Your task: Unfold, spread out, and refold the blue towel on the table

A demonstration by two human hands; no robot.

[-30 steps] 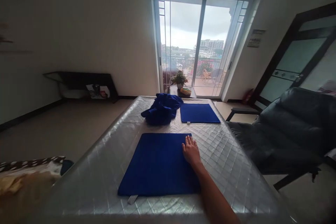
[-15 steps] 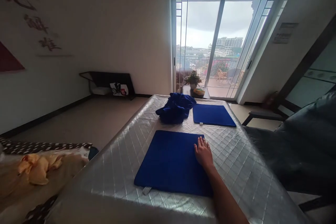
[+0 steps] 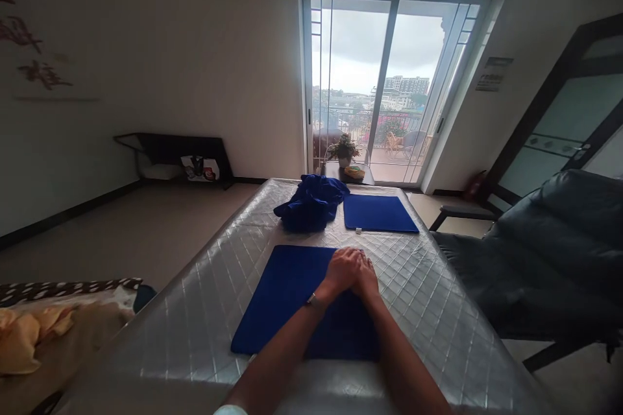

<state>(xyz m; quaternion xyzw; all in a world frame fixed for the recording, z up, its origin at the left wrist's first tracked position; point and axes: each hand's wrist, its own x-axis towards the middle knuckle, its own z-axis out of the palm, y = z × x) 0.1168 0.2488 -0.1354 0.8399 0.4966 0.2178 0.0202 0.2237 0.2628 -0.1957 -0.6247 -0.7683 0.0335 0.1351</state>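
A flat blue cushion cover [image 3: 277,301] lies in front of me on the silver quilted mattress [image 3: 195,311]. My right hand [image 3: 366,277] rests on its far right corner, fingers stretched forward. Beside it, touching, is my left hand [image 3: 342,269], its fingers bent down at the same corner and partly over the right hand's fingers. The fingertips of both hands are partly hidden. Farther off lies a second flat blue cover [image 3: 379,213] with a small white tag. To its left is a crumpled heap of blue cloth [image 3: 311,202].
A black armchair [image 3: 559,259] stands close along the right side. Beyond the mattress are a potted plant [image 3: 344,150] and a sliding glass door [image 3: 355,84]. Orange cloth [image 3: 24,337] lies at the lower left. A dark folded frame [image 3: 175,155] leans at the left wall.
My left hand has come into view and joined the right at the cover's far right corner. The view has turned slightly right, and the right hand stays on that corner.
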